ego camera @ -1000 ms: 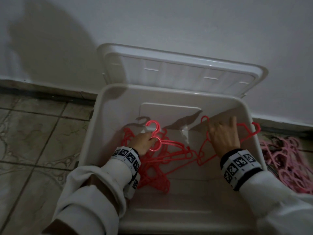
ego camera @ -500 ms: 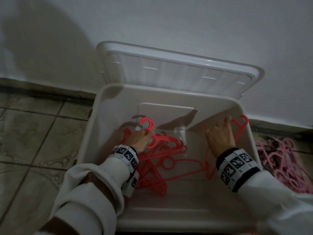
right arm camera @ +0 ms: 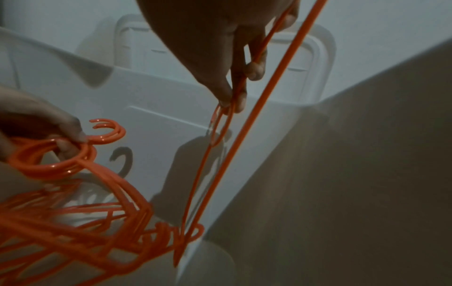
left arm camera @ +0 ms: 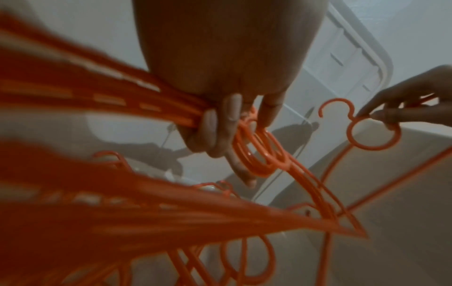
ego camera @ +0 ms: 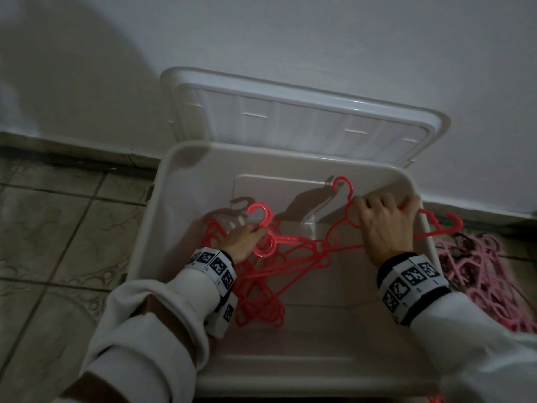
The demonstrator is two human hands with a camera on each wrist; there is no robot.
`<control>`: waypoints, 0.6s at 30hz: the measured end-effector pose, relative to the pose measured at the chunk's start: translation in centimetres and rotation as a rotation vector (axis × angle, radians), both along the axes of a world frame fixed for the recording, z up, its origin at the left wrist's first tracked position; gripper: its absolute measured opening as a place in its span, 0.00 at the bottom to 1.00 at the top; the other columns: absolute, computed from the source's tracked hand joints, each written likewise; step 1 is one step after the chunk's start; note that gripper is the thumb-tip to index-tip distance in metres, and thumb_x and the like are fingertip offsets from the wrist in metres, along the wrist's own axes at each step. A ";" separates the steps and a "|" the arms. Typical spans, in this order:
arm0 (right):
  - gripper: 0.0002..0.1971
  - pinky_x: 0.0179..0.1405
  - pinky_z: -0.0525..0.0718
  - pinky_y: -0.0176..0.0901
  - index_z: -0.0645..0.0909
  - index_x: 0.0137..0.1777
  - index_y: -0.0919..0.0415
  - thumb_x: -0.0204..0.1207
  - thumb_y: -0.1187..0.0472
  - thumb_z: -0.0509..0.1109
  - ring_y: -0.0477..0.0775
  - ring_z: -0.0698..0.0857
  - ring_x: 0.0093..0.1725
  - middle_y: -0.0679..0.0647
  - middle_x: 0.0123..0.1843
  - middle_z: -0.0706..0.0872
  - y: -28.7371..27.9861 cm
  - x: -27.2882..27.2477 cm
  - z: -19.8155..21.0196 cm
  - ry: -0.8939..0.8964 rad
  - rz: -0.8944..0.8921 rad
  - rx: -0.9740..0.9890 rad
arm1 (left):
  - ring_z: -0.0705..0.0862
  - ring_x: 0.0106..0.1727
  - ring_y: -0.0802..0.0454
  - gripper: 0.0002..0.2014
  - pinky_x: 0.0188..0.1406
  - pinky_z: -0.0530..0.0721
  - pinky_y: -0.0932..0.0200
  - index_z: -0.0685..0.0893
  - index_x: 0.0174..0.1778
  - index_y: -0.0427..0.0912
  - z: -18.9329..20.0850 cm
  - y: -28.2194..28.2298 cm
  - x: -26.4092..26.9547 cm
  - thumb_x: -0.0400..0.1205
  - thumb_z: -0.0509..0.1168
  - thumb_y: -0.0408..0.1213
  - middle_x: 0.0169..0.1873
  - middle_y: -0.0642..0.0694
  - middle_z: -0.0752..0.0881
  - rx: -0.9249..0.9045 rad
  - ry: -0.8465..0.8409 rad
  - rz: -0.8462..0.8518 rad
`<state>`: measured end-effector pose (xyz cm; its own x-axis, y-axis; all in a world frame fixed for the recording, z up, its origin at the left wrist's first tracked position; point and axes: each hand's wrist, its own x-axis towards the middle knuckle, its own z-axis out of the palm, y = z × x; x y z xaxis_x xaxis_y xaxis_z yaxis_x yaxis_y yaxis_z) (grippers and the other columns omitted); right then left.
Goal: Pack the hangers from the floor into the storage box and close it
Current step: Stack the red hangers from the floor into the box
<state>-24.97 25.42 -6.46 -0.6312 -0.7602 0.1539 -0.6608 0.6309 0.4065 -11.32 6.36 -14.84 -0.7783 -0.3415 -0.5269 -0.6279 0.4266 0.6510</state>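
Wall: pale, plain, behind everything.

Floor: grey-brown tiles, dimly lit.

Storage box: white plastic, open, standing on the floor close to the wall.

Lid: white, ribbed, off the box and propped upright between the box's far rim and the wall.

Red hangers: a tangled bundle lying inside the box, mostly in its left and middle part; hooks and neck rings stacked together at the left.

Pink hangers: a loose heap on the floor just beside the box's right wall, outside it.

Single red hanger: raised over the right side of the box, hook pointing toward the far wall, one shoulder reaching past the right rim; its lower end meets the bundle.

Left hand: inside the box, fingers curled around the gathered necks of the red bundle, one finger through the rings, as the left wrist view shows.

Right hand: above the box's right side, fingers pinching the single red hanger near its neck.

Wrist bands: black-and-white patterned, one on each wrist over white sleeves.
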 end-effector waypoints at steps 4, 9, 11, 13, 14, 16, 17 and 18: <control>0.20 0.48 0.60 0.53 0.83 0.49 0.60 0.64 0.68 0.53 0.58 0.81 0.37 0.53 0.32 0.82 0.3 -0.6 -0.1 0.092 0.068 -0.192 | 0.79 0.58 0.49 0.14 0.60 0.71 0.56 0.83 0.57 0.44 0.8 0.9 0.0 0.85 0.55 0.43 0.56 0.45 0.83 0.167 0.082 0.093; 0.12 0.51 0.61 0.52 0.81 0.50 0.58 0.69 0.70 0.66 0.55 0.76 0.41 0.51 0.34 0.83 0.7 -2.1 -0.2 0.080 0.066 -0.386 | 0.78 0.59 0.54 0.16 0.60 0.72 0.57 0.80 0.65 0.47 1.2 1.4 0.2 0.85 0.54 0.44 0.63 0.54 0.78 0.103 0.158 0.022; 0.10 0.50 0.61 0.52 0.81 0.48 0.58 0.69 0.71 0.69 0.52 0.70 0.41 0.52 0.34 0.83 0.6 -2.1 -0.4 0.099 0.067 -0.445 | 0.80 0.40 0.56 0.11 0.44 0.75 0.58 0.84 0.51 0.50 1.1 1.5 0.1 0.84 0.55 0.43 0.49 0.57 0.80 0.168 0.151 0.067; 0.08 0.50 0.62 0.52 0.81 0.46 0.59 0.70 0.71 0.70 0.52 0.69 0.40 0.52 0.33 0.83 0.4 -1.9 -0.7 0.117 0.070 -0.485 | 0.75 0.27 0.56 0.12 0.31 0.71 0.60 0.79 0.36 0.54 1.2 1.9 0.1 0.84 0.56 0.44 0.32 0.58 0.78 0.211 0.126 0.092; 0.08 0.50 0.62 0.52 0.81 0.46 0.60 0.70 0.71 0.71 0.52 0.69 0.40 0.52 0.33 0.83 0.3 -1.9 -0.8 0.119 0.069 -0.498 | 0.74 0.25 0.56 0.13 0.29 0.69 0.61 0.77 0.33 0.54 1.2 2.1 0.1 0.84 0.56 0.44 0.27 0.57 0.77 0.224 0.120 0.097; 0.07 0.49 0.61 0.52 0.80 0.45 0.60 0.70 0.71 0.71 0.53 0.70 0.40 0.53 0.33 0.82 0.3 -1.9 -0.9 0.105 0.059 -0.532 | 0.73 0.25 0.53 0.14 0.27 0.67 0.61 0.75 0.30 0.52 1.2 2.2 0.0 0.84 0.56 0.43 0.25 0.55 0.75 0.246 0.145 0.124; 0.07 0.49 0.61 0.52 0.81 0.45 0.60 0.70 0.71 0.72 0.54 0.74 0.40 0.53 0.33 0.82 0.3 -1.9 -1.0 0.095 0.051 -0.547 | 0.72 0.26 0.52 0.14 0.27 0.66 0.60 0.75 0.30 0.52 1.3 2.2 -0.2 0.83 0.57 0.43 0.26 0.54 0.75 0.257 0.159 0.142; 0.08 0.49 0.61 0.52 0.81 0.45 0.60 0.70 0.70 0.72 0.56 0.77 0.39 0.53 0.33 0.83 0.2 -1.8 -1.0 0.086 0.044 -0.555 | 0.72 0.26 0.52 0.14 0.27 0.66 0.60 0.75 0.30 0.51 1.3 2.1 -0.3 0.83 0.57 0.43 0.27 0.53 0.75 0.273 0.167 0.157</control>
<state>-26.81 25.66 -7.49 -0.5683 -0.5759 0.5877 -0.6707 0.7380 0.0747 -11.63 8.48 -13.59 -0.8105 -0.3279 -0.4854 -0.5475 0.1294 0.8267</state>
